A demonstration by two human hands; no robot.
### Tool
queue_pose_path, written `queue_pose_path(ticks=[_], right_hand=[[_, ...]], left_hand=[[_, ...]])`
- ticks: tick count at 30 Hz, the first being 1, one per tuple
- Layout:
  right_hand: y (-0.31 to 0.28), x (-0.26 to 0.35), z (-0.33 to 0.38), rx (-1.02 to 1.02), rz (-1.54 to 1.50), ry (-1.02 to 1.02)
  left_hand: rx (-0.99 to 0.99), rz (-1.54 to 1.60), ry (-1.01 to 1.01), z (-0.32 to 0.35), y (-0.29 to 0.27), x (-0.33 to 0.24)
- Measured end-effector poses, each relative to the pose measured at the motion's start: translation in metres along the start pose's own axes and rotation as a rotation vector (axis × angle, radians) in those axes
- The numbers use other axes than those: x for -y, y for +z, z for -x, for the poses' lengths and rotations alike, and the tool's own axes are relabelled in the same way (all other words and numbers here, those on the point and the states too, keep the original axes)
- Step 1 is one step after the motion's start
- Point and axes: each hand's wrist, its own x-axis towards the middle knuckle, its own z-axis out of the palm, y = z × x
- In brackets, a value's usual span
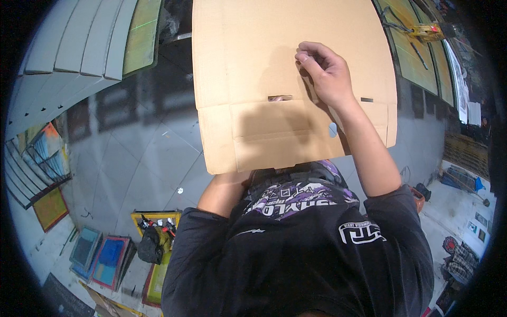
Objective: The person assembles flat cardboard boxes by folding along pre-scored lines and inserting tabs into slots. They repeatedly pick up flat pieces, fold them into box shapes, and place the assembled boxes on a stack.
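Observation:
A large flat cardboard sheet [253, 63], brown with crease lines and slots, spans the upper middle in front of my body. My right hand [326, 71] is above it, fingers curled and thumb tip brought to the index finger. Whether anything small sits in that pinch, I cannot make out. My left forearm [228, 190] passes beneath the sheet's near edge. Through the left slot a bit of skin of my left hand [280, 98] shows; its fingers are otherwise hidden. A small oval hole [332, 130] lies beside my right forearm.
Pale boxes or panels [79, 53] stand stacked at the upper left. Yellow-green framed panels [414, 58] lie at the upper right, with a yellow tool [426, 33] on them. Colored frames [110, 261] lean at the lower left, near a yellow-rimmed tray of items [136, 217]. Grey tiles [142, 137] cover the floor.

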Motion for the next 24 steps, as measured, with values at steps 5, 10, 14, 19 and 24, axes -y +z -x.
queue_pose_path(ticks=[5, 10, 14, 19, 24], right_hand=[[-0.004, 0.000, -0.002, 0.012, 0.050, -0.014], [-0.002, 0.006, 0.001, 0.020, 0.058, 0.045], [0.001, 0.008, 0.000, 0.019, 0.024, 0.063], [-0.002, 0.005, -0.004, 0.016, 0.041, 0.054], [-0.001, 0.017, -0.001, 0.036, 0.138, 0.103]], left_hand=[[0.031, 0.001, -0.022, -0.003, -0.001, -0.002], [0.029, 0.014, -0.029, -0.011, -0.013, -0.001], [0.007, 0.030, -0.019, -0.023, -0.025, -0.002], [-0.025, 0.031, -0.005, -0.031, -0.033, 0.001], [-0.072, 0.022, 0.017, -0.028, -0.035, 0.007]])
